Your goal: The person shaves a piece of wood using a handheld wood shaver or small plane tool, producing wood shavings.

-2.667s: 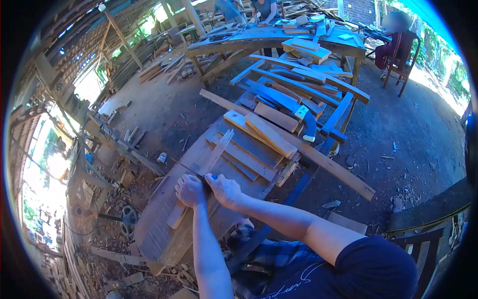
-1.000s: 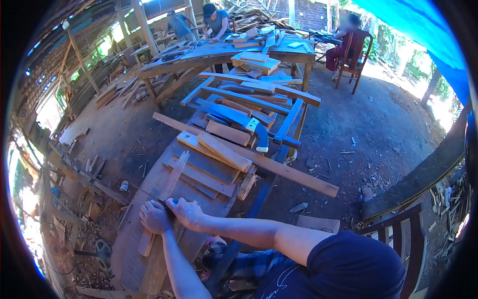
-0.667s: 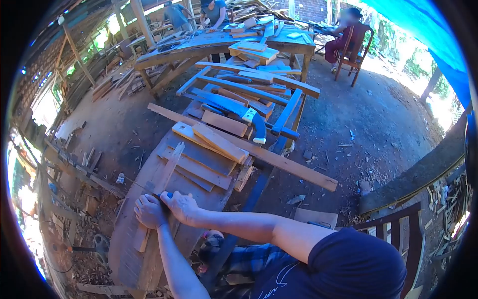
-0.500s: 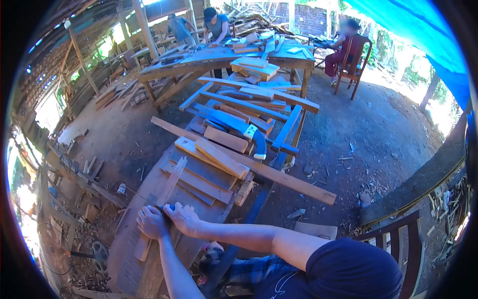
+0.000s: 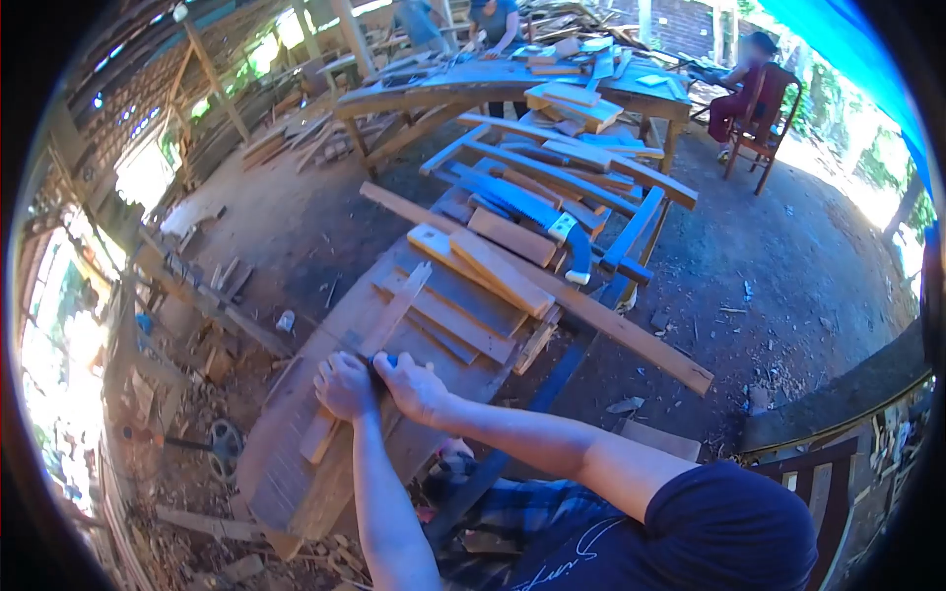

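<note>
A narrow wooden strip (image 5: 399, 307) lies along the workbench (image 5: 276, 433), and its near end shows below my hands. My left hand (image 5: 345, 386) is closed over the strip, fingers curled at its left side. Right beside it, my right hand (image 5: 412, 387) is wrapped round a tool with a blue handle (image 5: 391, 361). A thin dark edge extends from between the hands toward the upper left; the rest of the tool is hidden. Beyond them, several short boards (image 5: 453, 320) lie side by side on the bench.
A handsaw (image 5: 522, 205) with a blue handle rests on stacked lumber. A long plank (image 5: 631, 330) juts out to the right. Farther back stands a wood-laden table (image 5: 414, 96) with a person (image 5: 498, 25) behind it. Another person (image 5: 749, 84) sits on a chair (image 5: 774, 128) at right.
My view has turned left and down, so the whole scene sits farther right and higher. Both hands stay at about the same place on the strip, keeping their grips.
</note>
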Demonstrator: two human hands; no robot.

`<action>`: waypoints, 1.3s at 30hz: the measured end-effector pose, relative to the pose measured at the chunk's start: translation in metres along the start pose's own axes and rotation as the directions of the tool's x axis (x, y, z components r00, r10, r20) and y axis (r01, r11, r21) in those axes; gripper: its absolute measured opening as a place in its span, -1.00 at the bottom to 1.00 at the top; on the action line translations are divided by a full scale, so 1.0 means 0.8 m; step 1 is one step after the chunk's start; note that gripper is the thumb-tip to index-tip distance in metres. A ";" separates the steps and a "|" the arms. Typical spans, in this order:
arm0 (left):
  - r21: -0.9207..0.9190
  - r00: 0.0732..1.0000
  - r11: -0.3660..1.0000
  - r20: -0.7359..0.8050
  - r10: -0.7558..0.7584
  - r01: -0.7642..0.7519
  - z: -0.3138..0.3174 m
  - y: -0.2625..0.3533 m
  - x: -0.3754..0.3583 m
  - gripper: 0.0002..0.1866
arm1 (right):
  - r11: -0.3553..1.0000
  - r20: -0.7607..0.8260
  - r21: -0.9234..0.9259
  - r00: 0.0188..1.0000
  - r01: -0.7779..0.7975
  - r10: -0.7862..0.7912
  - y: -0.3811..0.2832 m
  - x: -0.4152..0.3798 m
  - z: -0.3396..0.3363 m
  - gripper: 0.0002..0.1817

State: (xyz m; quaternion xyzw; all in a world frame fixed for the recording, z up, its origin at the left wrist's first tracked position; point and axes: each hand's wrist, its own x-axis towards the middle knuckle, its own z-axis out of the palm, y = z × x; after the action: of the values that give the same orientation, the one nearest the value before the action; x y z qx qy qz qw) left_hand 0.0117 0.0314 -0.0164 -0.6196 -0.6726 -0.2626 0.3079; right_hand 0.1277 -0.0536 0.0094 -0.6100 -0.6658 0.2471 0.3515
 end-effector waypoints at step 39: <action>0.001 0.972 0.996 0.217 -0.086 0.088 0.003 -0.001 0.003 -0.76 | 0.961 0.012 -0.269 0.997 -0.067 0.073 0.002 -0.039 -0.020 -0.76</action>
State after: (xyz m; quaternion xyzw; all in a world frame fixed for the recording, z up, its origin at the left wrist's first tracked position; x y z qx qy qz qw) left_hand 0.0104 0.0350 -0.0164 -0.6157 -0.7276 -0.2097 0.2180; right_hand 0.1410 -0.0855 0.0134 -0.6725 -0.6749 0.1735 0.2493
